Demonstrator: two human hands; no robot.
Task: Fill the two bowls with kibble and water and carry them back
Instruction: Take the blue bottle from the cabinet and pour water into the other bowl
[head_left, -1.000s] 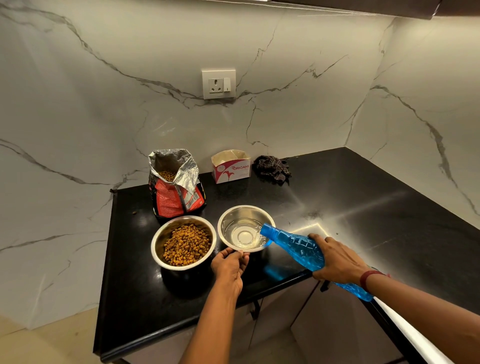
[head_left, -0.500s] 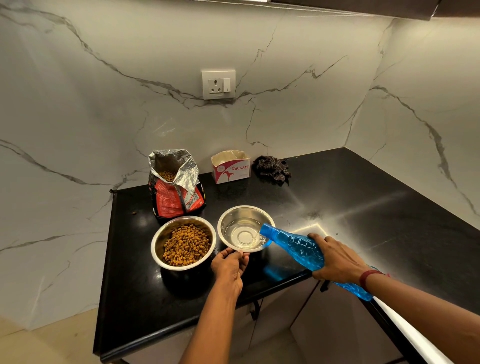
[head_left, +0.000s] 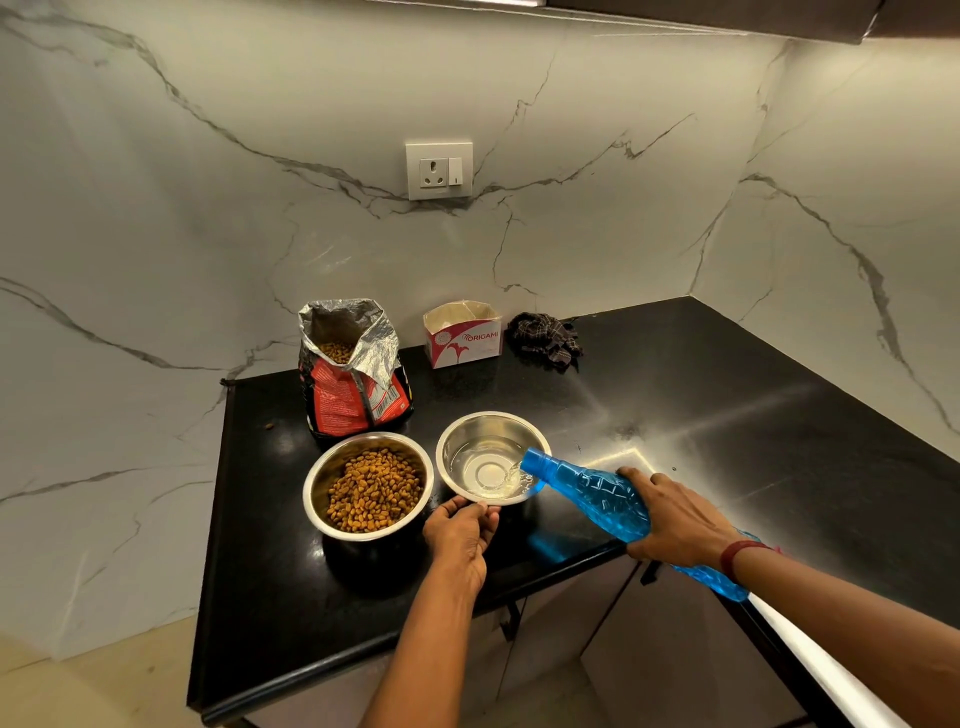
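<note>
On the counter (head_left: 727, 441) the kibble bowl (head_left: 318, 486) stands just left of the water bowl (head_left: 488, 428). The bag (head_left: 348, 400) is behind the kibble bowl; the box (head_left: 462, 345) and the cloth (head_left: 543, 338) are further back, to the right of the bag. The mouth of the bottle (head_left: 592, 491) lies over the right rim of the water bowl.

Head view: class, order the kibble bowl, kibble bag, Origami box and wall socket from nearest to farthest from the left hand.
From the left hand, gripping the water bowl by its rim:
1. Kibble bowl, just to its left.
2. Kibble bag, behind that bowl.
3. Origami box, at the back wall.
4. Wall socket, up on the wall.
</note>
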